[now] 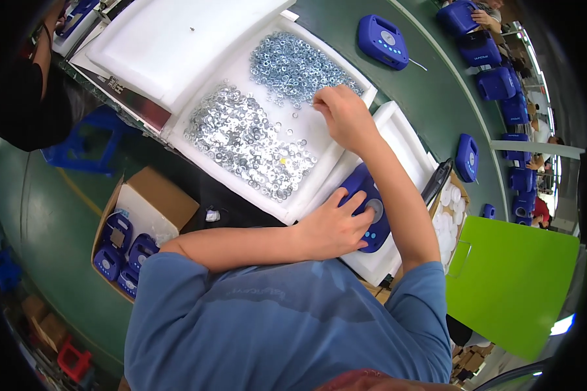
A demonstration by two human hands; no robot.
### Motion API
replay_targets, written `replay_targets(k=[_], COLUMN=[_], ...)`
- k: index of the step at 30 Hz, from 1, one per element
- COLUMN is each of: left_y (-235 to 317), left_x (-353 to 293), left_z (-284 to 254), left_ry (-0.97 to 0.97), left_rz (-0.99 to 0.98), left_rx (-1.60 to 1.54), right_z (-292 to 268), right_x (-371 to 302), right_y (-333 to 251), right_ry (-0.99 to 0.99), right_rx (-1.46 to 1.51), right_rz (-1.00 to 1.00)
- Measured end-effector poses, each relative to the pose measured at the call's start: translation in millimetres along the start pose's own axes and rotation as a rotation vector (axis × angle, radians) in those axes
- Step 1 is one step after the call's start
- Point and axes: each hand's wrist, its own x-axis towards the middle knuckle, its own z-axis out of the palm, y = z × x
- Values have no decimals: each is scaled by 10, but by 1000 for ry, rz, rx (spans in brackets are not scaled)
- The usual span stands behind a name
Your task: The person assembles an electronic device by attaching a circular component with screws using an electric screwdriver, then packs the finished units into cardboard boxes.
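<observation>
My left hand (336, 227) lies across a blue plastic device (376, 228) with a round grey disc and small light-blue dots on its face. Its fingers are curved over the casing and grip it. Over the right edge of a white foam tray (238, 181), my right hand (346, 117) is closed in a pinch, fingertips beside a heap of small bluish metal rings (300, 65). Whatever the pinch holds is too small to make out. A second heap, of shiny silver washers (241, 133), spreads over the near part of the tray. Several loose pieces lie between the heaps.
A white foam slab (176, 45) covers the tray's far left. Similar blue devices stand at the far right (383, 42) and right (467, 158). At lower left, a cardboard box (160, 195) holds several more. White round parts (445, 225) fill a box near a green board (512, 280).
</observation>
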Motion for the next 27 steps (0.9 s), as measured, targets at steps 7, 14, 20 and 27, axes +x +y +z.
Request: replay_targets(k=[7, 14, 20, 27], left_y=[14, 25, 35, 45], left_x=[5, 20, 46, 130], left_z=[6, -20, -60, -86], left_ry=[16, -6, -27, -136], left_rz=[-29, -13, -7, -22], left_rx=[-15, -9, 17, 17], right_z=[110, 192, -356, -781], right_x=[113, 126, -449, -1109], right_y=[-107, -42, -128, -259], right_ry=[-133, -100, 106, 237], right_rx=[87, 92, 105, 216], right_rz=[-96, -158, 41, 357])
